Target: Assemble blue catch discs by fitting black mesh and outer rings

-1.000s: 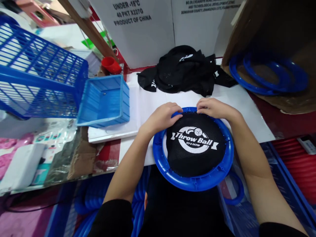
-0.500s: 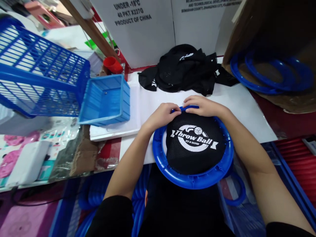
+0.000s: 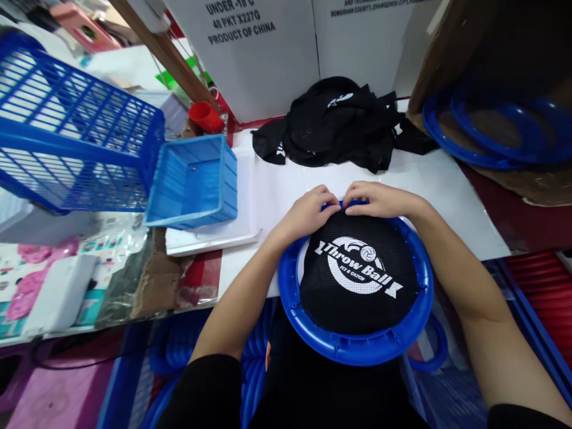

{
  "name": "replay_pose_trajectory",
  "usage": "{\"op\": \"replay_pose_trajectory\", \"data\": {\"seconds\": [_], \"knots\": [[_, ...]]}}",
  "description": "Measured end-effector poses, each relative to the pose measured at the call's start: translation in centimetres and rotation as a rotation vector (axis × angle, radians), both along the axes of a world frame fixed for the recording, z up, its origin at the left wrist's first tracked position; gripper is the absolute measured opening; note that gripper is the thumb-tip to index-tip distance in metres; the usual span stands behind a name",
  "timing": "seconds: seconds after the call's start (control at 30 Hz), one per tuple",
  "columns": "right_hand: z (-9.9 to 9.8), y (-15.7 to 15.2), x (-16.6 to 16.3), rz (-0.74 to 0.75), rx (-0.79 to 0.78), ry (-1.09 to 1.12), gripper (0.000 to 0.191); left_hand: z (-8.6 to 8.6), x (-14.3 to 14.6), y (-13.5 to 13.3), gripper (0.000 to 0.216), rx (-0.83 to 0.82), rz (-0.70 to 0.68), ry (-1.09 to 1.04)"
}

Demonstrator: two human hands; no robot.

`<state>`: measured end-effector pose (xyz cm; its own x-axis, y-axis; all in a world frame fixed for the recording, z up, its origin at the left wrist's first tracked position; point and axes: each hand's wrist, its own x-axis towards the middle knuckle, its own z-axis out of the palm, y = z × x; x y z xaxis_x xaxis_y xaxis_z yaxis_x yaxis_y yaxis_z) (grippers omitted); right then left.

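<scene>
A blue plastic ring (image 3: pixel 353 351) lies in front of me, half over the table's front edge. Inside it sits a black mesh disc (image 3: pixel 344 310) printed "Throw Ball", with a gap along the ring's left side. My left hand (image 3: pixel 313 208) pinches the far rim, thumb on the mesh edge. Close beside it, my right hand (image 3: pixel 378 199) grips the same rim with bent fingers. Both sets of fingertips partly hide the rim there. Farther back on the white tabletop (image 3: pixel 286 185) rests a pile of black mesh pieces (image 3: pixel 339 131).
To the left stand a small blue bin (image 3: pixel 192 179) and a large blue basket (image 3: pixel 80 131). More blue rings (image 3: pixel 487 158) lie in an open carton (image 3: pixel 513 185) on the right. White printed boxes (image 3: pixel 268 65) wall off the back. Blue rings are stacked below the table.
The ring and mesh sit lower in view, and the mesh's print has turned slightly clockwise. My hands have shifted a little right and nearer, still at the far rim.
</scene>
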<state>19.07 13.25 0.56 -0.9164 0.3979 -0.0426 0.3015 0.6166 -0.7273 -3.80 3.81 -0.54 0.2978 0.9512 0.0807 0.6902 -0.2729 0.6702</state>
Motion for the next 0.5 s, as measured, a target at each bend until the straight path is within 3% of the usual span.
{"op": "replay_pose_trajectory", "data": {"seconds": [0.3, 0.5], "knots": [[-0.6, -0.8, -0.9, -0.100, -0.087, 0.060, 0.017, -0.1, 0.1, 0.2, 0.013, -0.053, 0.000, -0.055], [-1.0, -1.2, -1.6, -0.164, 0.001, 0.027, 0.008, 0.0, 0.9, 0.2, 0.013, -0.043, 0.047, 0.060]]}}
